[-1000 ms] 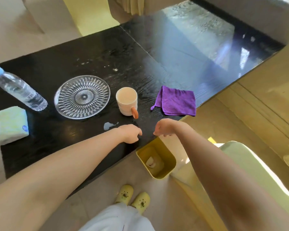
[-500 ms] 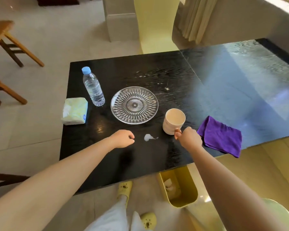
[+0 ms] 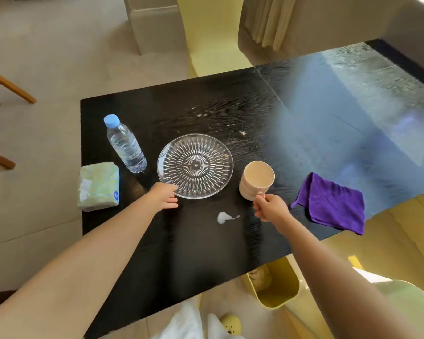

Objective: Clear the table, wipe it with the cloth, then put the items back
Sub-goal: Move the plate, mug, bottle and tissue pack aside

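Note:
On the black table (image 3: 194,253) stand a cut-glass plate (image 3: 195,165), a cream mug (image 3: 257,180), a water bottle with a blue cap (image 3: 125,144) and a tissue pack (image 3: 99,186) at the left edge. A folded purple cloth (image 3: 331,204) lies at the right near the front edge. A small white spill (image 3: 224,217) sits in front of the plate. My right hand (image 3: 269,208) pinches the mug's handle; the mug rests on the table. My left hand (image 3: 165,195) touches the plate's near-left rim, fingers spread at the edge.
A yellow waste bin (image 3: 277,293) stands on the floor under the table's front edge. A pale green chair (image 3: 406,304) is at the lower right. Wooden stool legs (image 3: 5,86) show at the far left. A yellow chair back (image 3: 208,33) stands behind the table.
My left hand moved forward from the bare table to the plate's rim. My right hand stays closed on the mug's handle. The camera view rose and shifted slightly.

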Motion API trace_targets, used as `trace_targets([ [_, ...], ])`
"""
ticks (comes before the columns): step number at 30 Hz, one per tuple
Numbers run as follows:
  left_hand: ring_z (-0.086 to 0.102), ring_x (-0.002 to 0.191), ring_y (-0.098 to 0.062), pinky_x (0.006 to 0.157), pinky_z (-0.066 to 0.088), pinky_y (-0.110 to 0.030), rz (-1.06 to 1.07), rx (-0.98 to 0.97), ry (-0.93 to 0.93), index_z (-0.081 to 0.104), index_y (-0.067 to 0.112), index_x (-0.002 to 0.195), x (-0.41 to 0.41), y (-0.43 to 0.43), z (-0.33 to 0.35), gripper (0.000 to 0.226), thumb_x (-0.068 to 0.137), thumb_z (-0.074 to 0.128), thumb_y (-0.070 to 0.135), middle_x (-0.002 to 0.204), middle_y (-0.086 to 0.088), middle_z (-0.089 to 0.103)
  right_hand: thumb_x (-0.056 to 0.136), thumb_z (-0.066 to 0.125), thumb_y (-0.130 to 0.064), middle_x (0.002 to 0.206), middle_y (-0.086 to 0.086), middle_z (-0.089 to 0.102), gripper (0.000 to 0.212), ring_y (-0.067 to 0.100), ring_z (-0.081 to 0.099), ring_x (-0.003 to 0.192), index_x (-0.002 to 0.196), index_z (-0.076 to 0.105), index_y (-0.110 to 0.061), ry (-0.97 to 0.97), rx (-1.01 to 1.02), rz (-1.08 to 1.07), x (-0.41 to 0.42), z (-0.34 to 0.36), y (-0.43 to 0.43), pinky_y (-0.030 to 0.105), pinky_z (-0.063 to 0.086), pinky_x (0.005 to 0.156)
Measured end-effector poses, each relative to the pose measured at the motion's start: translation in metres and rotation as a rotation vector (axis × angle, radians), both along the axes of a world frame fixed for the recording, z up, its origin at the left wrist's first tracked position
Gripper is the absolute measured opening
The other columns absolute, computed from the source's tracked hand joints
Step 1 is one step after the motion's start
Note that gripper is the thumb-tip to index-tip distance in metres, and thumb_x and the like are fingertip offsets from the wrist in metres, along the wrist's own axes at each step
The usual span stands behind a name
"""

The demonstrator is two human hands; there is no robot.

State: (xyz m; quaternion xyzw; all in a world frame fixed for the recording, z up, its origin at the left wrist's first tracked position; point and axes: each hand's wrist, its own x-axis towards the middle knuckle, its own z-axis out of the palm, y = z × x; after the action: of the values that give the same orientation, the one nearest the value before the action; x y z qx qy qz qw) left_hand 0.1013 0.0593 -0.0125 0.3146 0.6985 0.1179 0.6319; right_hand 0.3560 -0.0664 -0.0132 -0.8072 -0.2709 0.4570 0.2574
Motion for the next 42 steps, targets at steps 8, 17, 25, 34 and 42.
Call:
trace_targets([
  [8, 0.060, 0.107, -0.039, 0.076, 0.055, -0.041, 0.295, -0.087, -0.099, 0.042, 0.003, 0.132, 0.010, 0.038, -0.025, 0.047, 0.088, 0.058, 0.002, 0.127, -0.023, 0.047, 0.098, 0.041, -0.029, 0.066, 0.003, 0.058, 0.037, 0.010, 0.052, 0.056, 0.071, 0.057, -0.010, -0.119, 0.044, -0.112, -0.002, 0.000, 0.017, 0.019, 0.038, 0.050],
  [17, 0.054, 0.059, -0.011, 0.038, 0.035, -0.015, 0.216, -0.009, -0.120, 0.052, 0.016, 0.126, 0.034, 0.055, -0.018, 0.043, 0.086, 0.054, -0.001, 0.092, -0.004, 0.068, 0.097, 0.042, -0.030, 0.068, 0.002, 0.059, 0.034, 0.010, 0.055, 0.058, 0.074, 0.055, -0.010, -0.199, 0.134, -0.186, 0.011, 0.008, 0.023, 0.020, 0.038, 0.051],
  [25, 0.064, 0.086, -0.019, 0.082, 0.052, -0.038, 0.235, 0.022, -0.322, 0.048, 0.011, 0.129, 0.084, 0.042, -0.008, 0.040, 0.092, 0.046, -0.003, 0.114, -0.016, 0.061, 0.098, 0.042, -0.029, 0.080, 0.003, 0.062, 0.032, 0.009, 0.056, 0.063, 0.091, 0.060, -0.004, -0.184, 0.244, -0.183, 0.053, 0.027, 0.019, 0.029, 0.049, 0.066],
  [34, 0.062, 0.105, -0.027, 0.093, 0.051, -0.043, 0.263, 0.028, -0.371, 0.052, 0.006, 0.128, 0.193, 0.027, 0.013, 0.039, 0.090, 0.054, -0.002, 0.123, -0.017, 0.061, 0.098, 0.043, -0.028, 0.066, -0.002, 0.055, 0.030, 0.006, 0.048, 0.056, 0.079, 0.056, -0.008, -0.200, 0.324, -0.158, 0.146, 0.039, -0.005, 0.018, 0.039, 0.054],
  [42, 0.063, 0.106, -0.031, 0.086, 0.054, -0.041, 0.293, 0.058, -0.426, 0.052, 0.003, 0.121, 0.296, 0.037, 0.019, 0.032, 0.090, 0.052, -0.005, 0.122, -0.019, 0.060, 0.096, 0.045, -0.024, 0.064, 0.003, 0.055, 0.032, 0.013, 0.048, 0.058, 0.068, 0.053, -0.010, -0.293, 0.317, -0.215, 0.246, 0.025, -0.018, 0.030, 0.036, 0.060],
])
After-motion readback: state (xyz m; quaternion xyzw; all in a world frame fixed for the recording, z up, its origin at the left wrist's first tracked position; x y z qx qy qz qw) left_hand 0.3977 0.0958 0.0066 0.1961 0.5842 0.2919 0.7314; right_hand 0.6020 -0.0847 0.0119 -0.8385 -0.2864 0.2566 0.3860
